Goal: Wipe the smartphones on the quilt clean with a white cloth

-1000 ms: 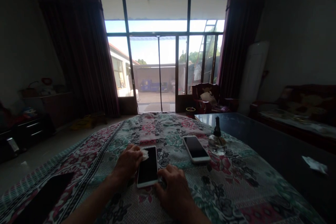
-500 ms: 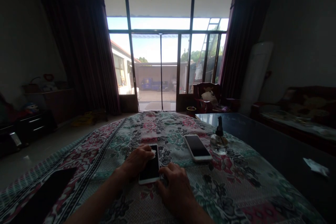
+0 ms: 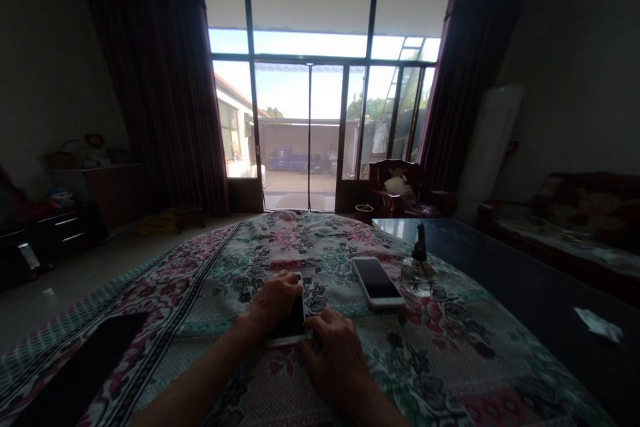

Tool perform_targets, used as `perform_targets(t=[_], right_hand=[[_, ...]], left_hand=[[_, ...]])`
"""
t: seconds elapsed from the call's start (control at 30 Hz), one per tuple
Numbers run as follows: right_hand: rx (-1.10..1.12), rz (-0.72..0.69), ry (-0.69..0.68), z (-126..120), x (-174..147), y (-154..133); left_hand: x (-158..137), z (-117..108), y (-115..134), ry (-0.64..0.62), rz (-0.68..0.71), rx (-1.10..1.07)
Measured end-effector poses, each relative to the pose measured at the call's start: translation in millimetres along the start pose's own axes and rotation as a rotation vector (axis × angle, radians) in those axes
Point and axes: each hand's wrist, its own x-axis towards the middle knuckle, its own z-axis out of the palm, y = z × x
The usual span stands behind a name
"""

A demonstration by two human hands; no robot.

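Note:
A white-framed phone (image 3: 290,332) with a dark screen lies face up on the flowered cloth. My left hand (image 3: 277,297) rests on its upper part, fingers closed and pressed down; the small white wad of tissue seen under them earlier is now hidden by the hand. At the phone's lower right edge, the curled fingers and thumb of my right hand (image 3: 335,350) grip the corner. To the right lies a second white phone (image 3: 377,282), screen up. Beside that stands a clear glass bottle (image 3: 417,277) with a black spray top.
The patterned cloth (image 3: 220,367) covers a bed-like surface. A flat black object (image 3: 85,373) lies at left. On the dark glossy table (image 3: 505,293) at right is a crumpled white tissue (image 3: 599,325). Behind are glass doors (image 3: 300,147) and a wooden chair (image 3: 395,187).
My left hand has slid right across the phone screen, covering the white wad. My right hand stays at the phone's corner. The view has shifted slightly.

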Motion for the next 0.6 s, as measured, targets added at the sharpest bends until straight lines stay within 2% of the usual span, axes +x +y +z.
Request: perform_targets(t=[0.13, 0.27, 0.4, 0.47, 0.6], right_hand=[[-0.002, 0.002, -0.004, 2.0, -0.9, 3.3], [-0.006, -0.002, -0.001, 2.8, -0.1, 5.1], [-0.014, 0.008, 0.001, 1.2, 1.2, 3.5], [-0.021, 0.007, -0.002, 0.8, 1.1, 3.0], [-0.043, -0.012, -0.003, 1.4, 0.1, 3.3]], left_hand=[[7.8, 0.6, -11.1, 0.021, -0.006, -0.03], [7.2, 6.2, -23.1, 0.063, -0.15, -0.022], [1.6, 7.4, -20.2, 0.063, -0.258, 0.013], [1.3, 6.1, -13.3, 0.053, -0.239, 0.021], [6.8, 4.5, 0.5, 0.034, -0.073, -0.003]])
